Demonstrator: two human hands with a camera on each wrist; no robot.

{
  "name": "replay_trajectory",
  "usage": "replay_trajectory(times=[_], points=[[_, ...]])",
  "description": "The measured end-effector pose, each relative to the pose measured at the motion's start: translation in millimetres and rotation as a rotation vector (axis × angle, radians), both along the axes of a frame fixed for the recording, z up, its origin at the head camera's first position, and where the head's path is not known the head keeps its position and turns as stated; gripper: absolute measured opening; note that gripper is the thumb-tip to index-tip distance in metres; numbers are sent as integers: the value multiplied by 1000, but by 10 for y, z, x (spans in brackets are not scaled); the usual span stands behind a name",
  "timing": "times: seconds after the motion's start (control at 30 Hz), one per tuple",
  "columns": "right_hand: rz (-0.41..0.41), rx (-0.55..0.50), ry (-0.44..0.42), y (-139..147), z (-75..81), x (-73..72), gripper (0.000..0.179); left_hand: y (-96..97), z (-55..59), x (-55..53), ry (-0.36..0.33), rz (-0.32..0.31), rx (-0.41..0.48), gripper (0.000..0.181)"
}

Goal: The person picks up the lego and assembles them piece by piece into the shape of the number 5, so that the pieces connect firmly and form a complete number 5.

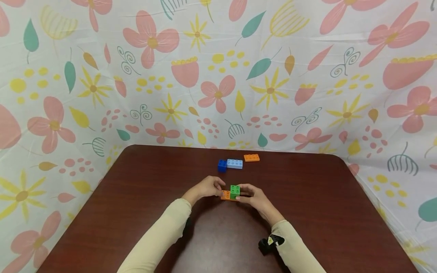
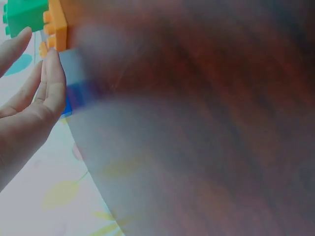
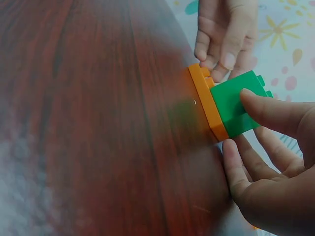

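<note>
A green building block [image 1: 235, 192] stands on the right part of a flat orange building block [image 1: 225, 195] near the middle of the table. My right hand [image 1: 256, 199] holds the green block, its thumb pressed on the near side in the right wrist view and the other fingers behind and beside it. At the other end of the orange block is my left hand [image 1: 207, 187]. Its fingers [image 2: 55, 81] are fairly straight, with the tips right at the orange block's end and the thumb apart from them. Bare studs of the orange block show between the green block and those fingertips.
Beyond the hands, a dark blue block [image 1: 222, 165] stands against a light blue block [image 1: 235, 163]. Another flat orange block [image 1: 252, 157] lies to their right, near the back edge of the brown table [image 1: 290, 174]. A flowered cloth [image 1: 218, 76] hangs behind.
</note>
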State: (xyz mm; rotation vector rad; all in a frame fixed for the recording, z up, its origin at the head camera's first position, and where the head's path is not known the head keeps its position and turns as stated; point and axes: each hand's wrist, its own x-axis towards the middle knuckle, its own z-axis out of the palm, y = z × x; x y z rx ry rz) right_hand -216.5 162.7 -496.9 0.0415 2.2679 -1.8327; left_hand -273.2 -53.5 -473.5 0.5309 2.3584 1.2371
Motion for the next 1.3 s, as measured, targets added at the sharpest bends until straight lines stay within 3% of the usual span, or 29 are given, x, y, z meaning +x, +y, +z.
replay_trajectory(times=[0.27,0.47,0.77,1.1,1.3], points=[[-15,1,4,11,-39,1,42,-5,88,-111,8,91,15,39],[-32,0,-2,3,-52,-7,42,-29,15,-230,18,202,96,36],[-16,6,6,14,-48,1,43,12,-44,-408,136,364,169,34],[-15,-2,4,24,-24,15,42,130,-93,-503,201,401,214,44],[-7,-17,10,30,-20,29,42,192,-118,-552,190,341,179,51]])
